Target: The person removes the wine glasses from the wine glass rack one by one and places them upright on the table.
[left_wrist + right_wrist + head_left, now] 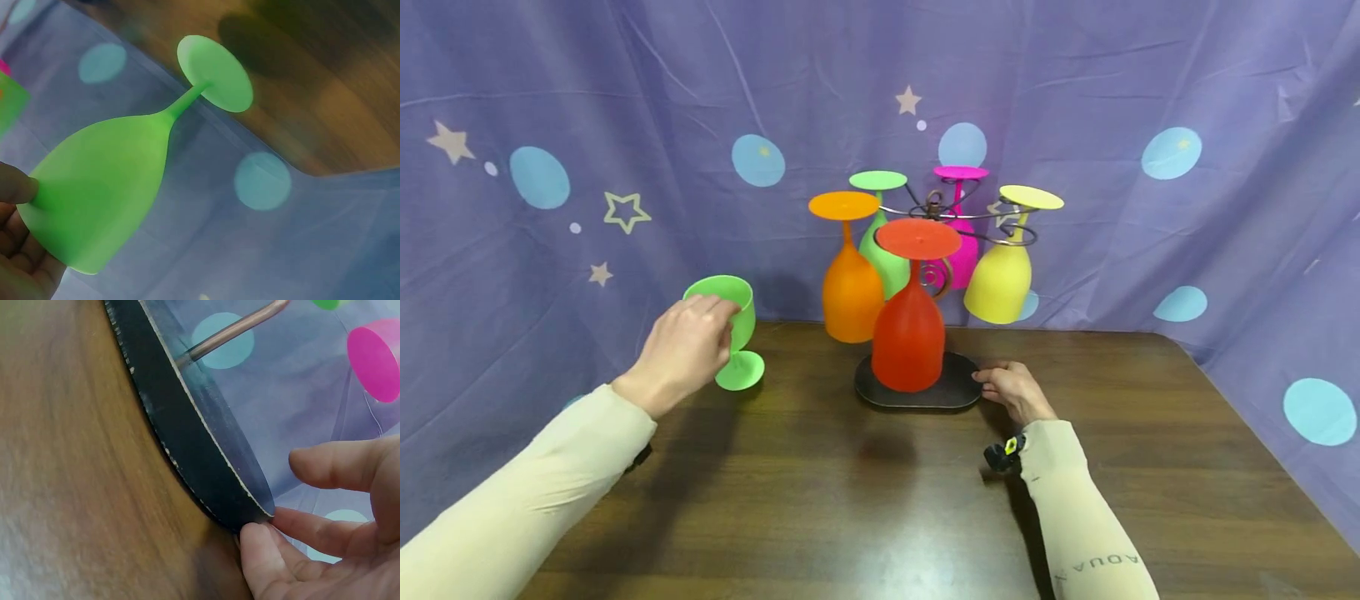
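Observation:
A light-green goblet (742,329) is at the left, its bowl up and its foot (215,74) down. My left hand (688,346) pinches the bowl near the rim, thumb on one side and fingers on the other in the left wrist view. Whether the foot touches the table cannot be told. In the middle stands a metal goblet rack (934,208) on a black oval base (958,383). Fingertips of my right hand (1013,390) touch the base's right end; in the right wrist view the thumb (337,464) stays apart from it.
Upside down on the rack hang an orange goblet (852,296), a red goblet (910,337), a yellow goblet (1000,283), a magenta goblet (964,250) and another green goblet (887,262). The brown wooden table (805,500) meets a purple patterned curtain (1075,100) behind.

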Available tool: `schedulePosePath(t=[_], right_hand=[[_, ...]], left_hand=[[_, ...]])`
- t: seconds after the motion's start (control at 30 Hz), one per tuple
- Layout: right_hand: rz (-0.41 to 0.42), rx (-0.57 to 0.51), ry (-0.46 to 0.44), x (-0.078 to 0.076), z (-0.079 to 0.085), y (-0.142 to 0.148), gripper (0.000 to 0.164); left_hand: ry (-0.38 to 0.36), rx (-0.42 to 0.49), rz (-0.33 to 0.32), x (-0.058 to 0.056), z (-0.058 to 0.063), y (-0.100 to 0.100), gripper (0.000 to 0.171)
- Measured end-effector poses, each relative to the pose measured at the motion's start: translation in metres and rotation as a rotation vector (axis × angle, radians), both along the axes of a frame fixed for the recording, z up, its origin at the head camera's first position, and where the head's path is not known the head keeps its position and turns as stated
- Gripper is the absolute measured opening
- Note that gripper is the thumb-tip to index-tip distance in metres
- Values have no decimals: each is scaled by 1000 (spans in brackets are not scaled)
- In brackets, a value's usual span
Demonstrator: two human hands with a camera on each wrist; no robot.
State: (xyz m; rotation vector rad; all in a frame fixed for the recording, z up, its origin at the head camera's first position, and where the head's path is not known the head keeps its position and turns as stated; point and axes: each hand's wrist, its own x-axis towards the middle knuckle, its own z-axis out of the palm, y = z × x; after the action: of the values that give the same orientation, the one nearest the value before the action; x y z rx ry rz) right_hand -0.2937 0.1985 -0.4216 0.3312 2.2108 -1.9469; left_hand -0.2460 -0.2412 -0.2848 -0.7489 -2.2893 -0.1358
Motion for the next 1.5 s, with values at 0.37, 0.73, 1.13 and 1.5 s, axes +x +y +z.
schedulePosePath(t=[0.37,0.73,1.13,1.5], right_hand=[[-30,102,47,3,-10,-9,44],[-36,158,64,6,-12,-11,45],[-58,160,66,6,-14,-10,45],[-66,192,64,6,-10,-7,45]], left_hand=[[-182,67,180,-29,-2,-34,28],[-223,51,231,-40,-11,-42,31],[-257,26,272,-48,-20,-49,28],[-243,59,281,-49,-21,-49,27]])
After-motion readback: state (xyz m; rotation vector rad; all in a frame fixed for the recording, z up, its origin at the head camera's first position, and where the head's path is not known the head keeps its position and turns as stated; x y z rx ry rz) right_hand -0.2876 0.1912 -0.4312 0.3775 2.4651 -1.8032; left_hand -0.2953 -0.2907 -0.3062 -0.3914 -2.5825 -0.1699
